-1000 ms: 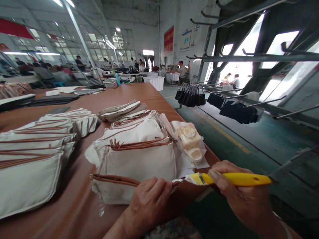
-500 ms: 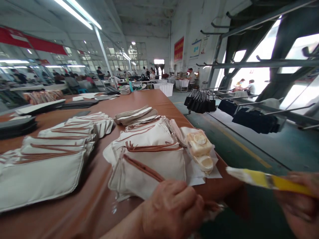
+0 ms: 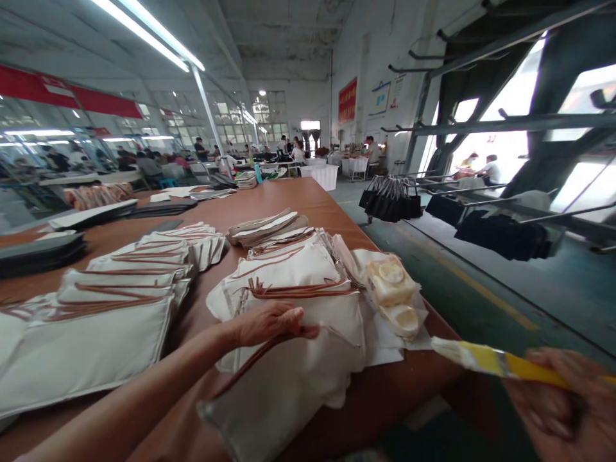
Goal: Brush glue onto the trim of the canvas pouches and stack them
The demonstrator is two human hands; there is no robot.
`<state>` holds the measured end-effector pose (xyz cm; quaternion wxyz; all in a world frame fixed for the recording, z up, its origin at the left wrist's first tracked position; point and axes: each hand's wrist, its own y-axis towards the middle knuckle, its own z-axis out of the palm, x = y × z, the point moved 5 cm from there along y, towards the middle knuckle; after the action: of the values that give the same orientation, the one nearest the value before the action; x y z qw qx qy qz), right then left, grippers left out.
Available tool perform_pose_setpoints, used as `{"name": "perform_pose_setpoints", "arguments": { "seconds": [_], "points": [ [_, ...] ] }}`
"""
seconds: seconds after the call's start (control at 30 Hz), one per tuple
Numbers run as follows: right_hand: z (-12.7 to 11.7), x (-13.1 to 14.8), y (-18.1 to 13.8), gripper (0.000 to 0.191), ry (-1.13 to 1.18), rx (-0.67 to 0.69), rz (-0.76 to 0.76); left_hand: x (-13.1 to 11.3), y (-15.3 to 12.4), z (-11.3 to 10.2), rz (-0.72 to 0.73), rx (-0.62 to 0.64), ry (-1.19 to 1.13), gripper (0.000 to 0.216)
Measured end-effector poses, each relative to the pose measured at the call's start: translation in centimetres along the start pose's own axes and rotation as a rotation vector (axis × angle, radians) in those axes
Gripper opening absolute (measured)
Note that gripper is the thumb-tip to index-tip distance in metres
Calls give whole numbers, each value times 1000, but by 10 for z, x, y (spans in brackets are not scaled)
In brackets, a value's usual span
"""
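My left hand (image 3: 270,323) is closed on the brown-trimmed upper edge of a cream pouch (image 3: 274,391). That pouch hangs tilted over the near table edge, its lower part blurred. Right behind it stands a stack of similar cream pouches (image 3: 289,266) with brown edging. At the lower right my right hand (image 3: 563,391) grips a yellow-handled brush (image 3: 524,370), its pale bristles pointing left. Between the stack and the brush, a cream-coloured container (image 3: 389,280), smeared with a pale substance, sits on white paper (image 3: 385,355).
More cream pouches (image 3: 120,321) lie in an overlapping row on the left of the brown-covered table (image 3: 308,192). Dark panels (image 3: 41,253) are piled at far left. Metal racks with dark bags (image 3: 500,234) stand to the right. Several people work in the background.
My left hand has moved left and up from the near edge and now holds a pouch in front of the stack. My right hand with the brush has shifted slightly down.
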<state>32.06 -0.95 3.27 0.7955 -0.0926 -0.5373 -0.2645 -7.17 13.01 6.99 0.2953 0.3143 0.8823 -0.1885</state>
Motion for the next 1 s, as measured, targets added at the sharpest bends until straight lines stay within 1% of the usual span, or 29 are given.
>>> {"name": "perform_pose_setpoints", "arguments": {
  "seconds": [0.03,0.07,0.13,0.17,0.23,0.37,0.43,0.5,0.57,0.63,0.7,0.77,0.83,0.87,1.0],
  "points": [
    [5,-7,-3,45,49,-25,61,14,2,2,-55,-57,56,54],
    [11,-13,-7,45,89,-47,121,23,4,6,-87,-119,117,43],
    [21,-23,-14,45,117,-71,205,29,10,20,-121,-240,210,26],
    [24,-25,-17,46,112,-74,222,27,14,28,-136,-288,238,23],
    [29,-29,-21,45,96,-82,232,20,22,45,-198,-355,300,23],
    [33,-36,-23,46,90,-64,254,12,31,68,-419,-435,407,24],
    [35,-42,-24,46,98,-39,254,13,30,76,-476,-469,397,25],
    [38,-48,-25,45,109,-17,249,17,27,83,-498,-510,313,26],
    [43,-53,-26,44,121,5,238,23,23,87,-493,-532,189,24],
    [52,-55,-26,41,131,43,215,24,22,92,-456,-516,92,23],
    [62,-54,-25,38,126,73,182,20,21,95,-374,-503,0,23],
    [71,-53,-22,33,93,97,145,12,19,98,-259,-526,-174,23],
    [80,-53,-20,29,32,137,85,3,16,100,-163,-561,-357,24],
    [84,-53,-19,27,-14,165,50,-1,14,101,-138,-569,-420,23],
    [103,-58,-15,27,-250,325,-75,-16,8,106,-99,-501,-509,22]
  ]
}}
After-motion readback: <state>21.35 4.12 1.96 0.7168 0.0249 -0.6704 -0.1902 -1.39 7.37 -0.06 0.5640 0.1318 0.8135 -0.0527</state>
